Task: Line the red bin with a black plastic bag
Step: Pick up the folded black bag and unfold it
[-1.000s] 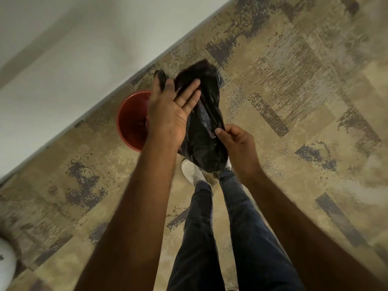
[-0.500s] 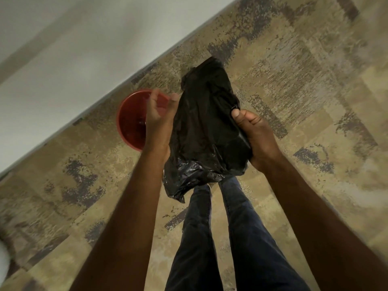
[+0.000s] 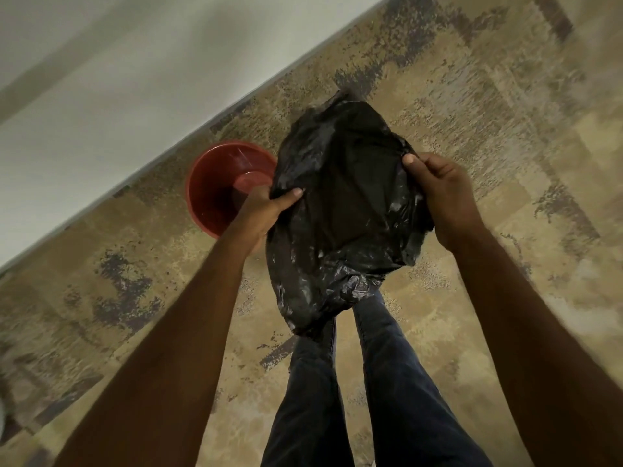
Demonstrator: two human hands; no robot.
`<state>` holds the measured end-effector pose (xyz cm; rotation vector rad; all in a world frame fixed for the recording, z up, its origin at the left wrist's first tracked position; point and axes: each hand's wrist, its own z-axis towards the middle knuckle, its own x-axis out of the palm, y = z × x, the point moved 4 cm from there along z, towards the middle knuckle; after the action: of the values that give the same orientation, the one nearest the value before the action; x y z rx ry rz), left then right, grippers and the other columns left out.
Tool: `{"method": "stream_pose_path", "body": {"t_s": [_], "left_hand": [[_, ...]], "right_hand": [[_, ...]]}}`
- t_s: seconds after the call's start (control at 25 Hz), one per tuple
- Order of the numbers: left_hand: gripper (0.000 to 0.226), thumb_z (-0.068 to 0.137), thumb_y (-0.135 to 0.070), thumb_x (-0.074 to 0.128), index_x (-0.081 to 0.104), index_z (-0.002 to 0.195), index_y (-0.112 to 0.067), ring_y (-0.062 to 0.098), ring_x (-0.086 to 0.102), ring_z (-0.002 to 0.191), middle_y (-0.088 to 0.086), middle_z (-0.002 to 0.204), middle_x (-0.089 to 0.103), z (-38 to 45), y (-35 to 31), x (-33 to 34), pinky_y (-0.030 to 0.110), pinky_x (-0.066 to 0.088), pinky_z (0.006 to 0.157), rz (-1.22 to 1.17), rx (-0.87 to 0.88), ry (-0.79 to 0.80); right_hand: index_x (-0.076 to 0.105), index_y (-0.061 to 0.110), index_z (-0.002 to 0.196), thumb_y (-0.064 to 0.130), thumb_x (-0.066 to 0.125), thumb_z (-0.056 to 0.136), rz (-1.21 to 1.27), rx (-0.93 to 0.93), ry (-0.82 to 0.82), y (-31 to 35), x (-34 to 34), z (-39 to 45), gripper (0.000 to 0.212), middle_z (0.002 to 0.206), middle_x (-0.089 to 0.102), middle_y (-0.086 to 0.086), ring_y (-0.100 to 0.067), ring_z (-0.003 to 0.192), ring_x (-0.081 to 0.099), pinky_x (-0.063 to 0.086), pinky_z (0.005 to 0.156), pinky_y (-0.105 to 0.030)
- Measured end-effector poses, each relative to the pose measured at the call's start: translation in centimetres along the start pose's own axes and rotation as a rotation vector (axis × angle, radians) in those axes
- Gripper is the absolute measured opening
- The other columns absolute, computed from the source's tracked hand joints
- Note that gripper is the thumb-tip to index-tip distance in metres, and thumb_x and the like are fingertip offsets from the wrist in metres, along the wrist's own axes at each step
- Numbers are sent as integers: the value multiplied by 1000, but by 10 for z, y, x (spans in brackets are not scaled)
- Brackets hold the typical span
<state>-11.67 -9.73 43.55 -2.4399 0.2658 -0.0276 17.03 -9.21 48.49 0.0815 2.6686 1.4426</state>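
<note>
Both of your hands hold the black plastic bag in the head view, stretched between them above the floor. Your left hand pinches the bag's left edge, thumb pressed on top of the plastic and the other fingers tucked out of sight beneath it. Your right hand is closed over the bag's right edge, thumb on the near face and fingers curled around the back. The bag hangs crumpled, its lower end drooping down in front of your legs in dark jeans; whether its mouth is open cannot be told.

The red bin stands upright on the patterned floor, just beside the white wall, its open mouth facing up. It sits to the left of the bag, partly hidden behind your left hand and the bag's edge. Bare floor stretches out to the right of the bag and beyond it.
</note>
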Motion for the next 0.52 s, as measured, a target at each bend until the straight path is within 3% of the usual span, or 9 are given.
{"method": "stream_pose_path", "body": {"t_s": [0.08, 0.16, 0.24, 0.32, 0.4, 0.44, 0.52], "left_hand": [[13, 95, -28, 72, 70, 108, -26, 14, 75, 104, 0, 112, 77, -5, -3, 1, 27, 60, 89, -64, 57, -99], [6, 96, -26, 72, 72, 100, -30, -1, 76, 87, -11, 94, 79, -12, -7, 4, 13, 58, 71, -112, 127, -202], [14, 97, -23, 71, 74, 88, -34, 0, 76, 84, -14, 84, 80, -21, -10, 13, 16, 59, 71, -189, 150, -266], [15, 96, -24, 71, 76, 86, -33, 10, 78, 92, -9, 89, 82, -27, -11, 29, 34, 63, 85, -303, 99, -276], [9, 97, -21, 70, 76, 102, -26, 24, 76, 105, 2, 105, 81, -31, -11, 48, 47, 59, 98, -454, 29, -214], [16, 97, -19, 68, 73, 113, -19, 29, 73, 109, 9, 113, 79, -33, -11, 58, 47, 58, 99, -526, 7, -164], [30, 96, -16, 59, 64, 124, -6, 30, 70, 105, 14, 113, 73, -37, -12, 74, 39, 59, 84, -642, -4, -55]], "right_hand": [[72, 20, 106, 19, 65, 101, -172, -45, -204, -4, -10, 5, 8, 89, 76, 10, -6, 82, 71, 60, 73, -26], [64, 24, 122, 23, 68, 99, -317, -54, -364, -8, -12, 3, 24, 110, 70, 6, -10, 101, 67, 60, 83, -29], [59, 26, 127, 23, 69, 96, -389, -102, -418, -10, -5, -4, 32, 125, 64, 5, -11, 113, 61, 57, 93, -31], [60, 31, 115, 20, 67, 97, -288, -118, -333, -10, 15, -14, 22, 118, 65, 6, -8, 105, 63, 60, 90, -33], [61, 28, 100, 18, 65, 100, -141, -36, -169, -13, 43, -26, 11, 101, 68, 5, -6, 84, 66, 61, 71, -30], [63, 23, 99, 19, 64, 101, -89, 15, -91, -15, 57, -32, 5, 94, 68, 3, -7, 77, 66, 59, 64, -27], [66, 17, 101, 23, 67, 100, -36, 58, -23, -20, 79, -43, 6, 86, 69, 1, -8, 71, 66, 57, 59, -26]]}}
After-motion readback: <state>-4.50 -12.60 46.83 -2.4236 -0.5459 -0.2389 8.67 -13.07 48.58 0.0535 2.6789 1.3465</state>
